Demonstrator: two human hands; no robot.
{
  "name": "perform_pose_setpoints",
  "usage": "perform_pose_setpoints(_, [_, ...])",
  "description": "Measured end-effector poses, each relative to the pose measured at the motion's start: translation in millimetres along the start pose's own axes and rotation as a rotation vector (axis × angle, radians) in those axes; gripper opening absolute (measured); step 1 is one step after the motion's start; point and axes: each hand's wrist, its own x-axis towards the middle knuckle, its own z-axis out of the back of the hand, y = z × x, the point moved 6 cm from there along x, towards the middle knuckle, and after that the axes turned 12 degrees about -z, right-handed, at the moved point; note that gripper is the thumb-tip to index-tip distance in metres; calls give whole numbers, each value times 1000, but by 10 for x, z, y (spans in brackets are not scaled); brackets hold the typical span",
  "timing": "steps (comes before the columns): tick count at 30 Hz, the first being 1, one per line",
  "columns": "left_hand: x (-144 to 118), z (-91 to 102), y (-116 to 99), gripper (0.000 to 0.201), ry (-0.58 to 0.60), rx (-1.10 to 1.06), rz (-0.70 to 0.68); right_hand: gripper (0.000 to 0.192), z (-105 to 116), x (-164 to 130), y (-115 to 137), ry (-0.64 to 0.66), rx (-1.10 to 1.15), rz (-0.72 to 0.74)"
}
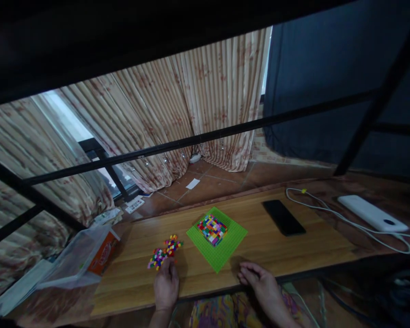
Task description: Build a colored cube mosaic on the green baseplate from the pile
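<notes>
A green studded baseplate (222,255) lies turned cornerwise on the wooden board. Multicoloured small building bricks (212,229) form a roughly round cluster on its far half. Left of the plate is a loose pile of small bricks (158,258) in many colours. My left hand (166,283) is at the near edge of this pile, fingers curled down; whether a brick is between them is hidden. By the board's front edge, right of the plate's near corner, my right hand (259,283) has its thumb and fingers pinched together. Anything in that pinch is too small to make out.
A black phone (283,217) lies right of the baseplate. Beyond it are a white power bank (372,213) and a white cable (323,207). A clear plastic bag with an orange label (104,254) is at the left. A black metal rail (191,141) crosses behind the board (133,291).
</notes>
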Motion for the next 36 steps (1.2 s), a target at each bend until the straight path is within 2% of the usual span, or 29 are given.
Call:
perform_pose_setpoints(4, [16, 8, -10, 20, 16, 19, 14, 45, 219, -40, 25, -36, 61, -18])
perform_pose_setpoints(9, [22, 13, -43, 20, 34, 26, 35, 44, 343, -76, -40, -39, 52, -51])
perform_pose_setpoints(19, [-13, 1, -58, 21, 10, -1, 17, 48, 327, -124, 39, -81, -23, -105])
perform_pose_setpoints(27, [-29, 4, -85, 22, 29, -25, 16, 43, 253, -184, 134, -142, -189, 8])
perform_pose_setpoints(31, [-38, -5, -90, 23, 21, -31, 11, 35, 60, -165, 377, -137, -402, 166])
perform_pose_setpoints(36, [-47, -8, -102, 23, -3, -28, 6, 24, -549, 9, 768, -37, -525, 447])
